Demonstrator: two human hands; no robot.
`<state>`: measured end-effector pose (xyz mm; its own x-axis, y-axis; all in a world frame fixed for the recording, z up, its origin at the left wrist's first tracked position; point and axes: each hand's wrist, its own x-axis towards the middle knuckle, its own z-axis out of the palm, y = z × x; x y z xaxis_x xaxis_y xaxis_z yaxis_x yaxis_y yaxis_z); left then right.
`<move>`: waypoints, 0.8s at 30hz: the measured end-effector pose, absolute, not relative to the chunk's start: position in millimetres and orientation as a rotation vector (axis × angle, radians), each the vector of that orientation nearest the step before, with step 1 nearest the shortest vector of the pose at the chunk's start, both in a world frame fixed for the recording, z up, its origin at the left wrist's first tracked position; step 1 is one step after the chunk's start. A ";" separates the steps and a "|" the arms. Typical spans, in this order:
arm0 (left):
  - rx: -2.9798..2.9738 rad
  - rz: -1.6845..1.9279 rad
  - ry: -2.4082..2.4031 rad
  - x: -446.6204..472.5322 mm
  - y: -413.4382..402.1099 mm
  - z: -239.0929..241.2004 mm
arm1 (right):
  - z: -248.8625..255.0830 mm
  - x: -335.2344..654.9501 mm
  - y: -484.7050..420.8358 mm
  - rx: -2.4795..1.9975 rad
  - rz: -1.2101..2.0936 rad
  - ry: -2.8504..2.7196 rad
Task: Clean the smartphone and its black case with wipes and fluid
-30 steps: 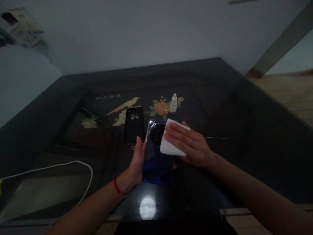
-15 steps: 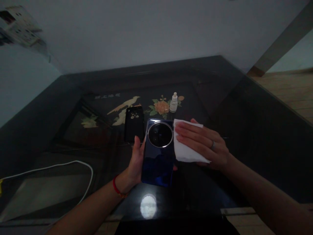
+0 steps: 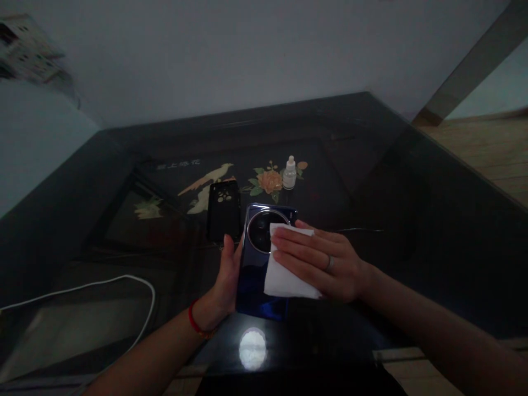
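A dark blue phone (image 3: 253, 275) lies back side up, its round camera ring facing me, above a dark glass table (image 3: 391, 209). My left hand (image 3: 226, 278) grips the phone along its left edge, a red band on the wrist. My right hand (image 3: 319, 258), a ring on one finger, presses a folded white tissue (image 3: 284, 275) flat against the phone's back, partly over the camera ring. The fingers lie stretched over the tissue.
A black phone case (image 3: 223, 210) lies just beyond the phone. A small white dropper bottle (image 3: 290, 173) stands by a painted flower. A white cable (image 3: 103, 289) loops at the left. A round lamp reflection (image 3: 252, 348) glows near the table's front edge.
My right hand with the tissue slid off the phone to its right, then came back left and down over the phone's back. The left hand kept its hold.
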<state>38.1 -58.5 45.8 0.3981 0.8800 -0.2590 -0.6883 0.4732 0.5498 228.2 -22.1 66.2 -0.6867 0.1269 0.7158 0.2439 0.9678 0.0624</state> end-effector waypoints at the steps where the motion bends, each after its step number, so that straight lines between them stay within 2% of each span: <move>1: 0.392 1.024 0.583 38.4 -59.0 45.7 | 66.1 227.2 -22.9 -0.251 -0.184 -2.339; 7: 0.374 1.055 0.625 36.6 -61.3 40.4 | 64.5 228.7 -23.2 -0.388 -0.166 -2.310; 12: 0.352 1.059 0.643 39.0 -58.6 43.1 | 61.9 225.2 -25.5 -0.262 -0.146 -2.320; 17: 0.354 1.073 0.668 40.2 -59.3 46.5 | 60.7 225.5 -25.3 -0.392 -0.117 -2.298; 24: 0.410 1.026 0.679 42.4 -59.4 48.2 | 60.1 221.9 -29.6 -0.315 -0.082 -2.302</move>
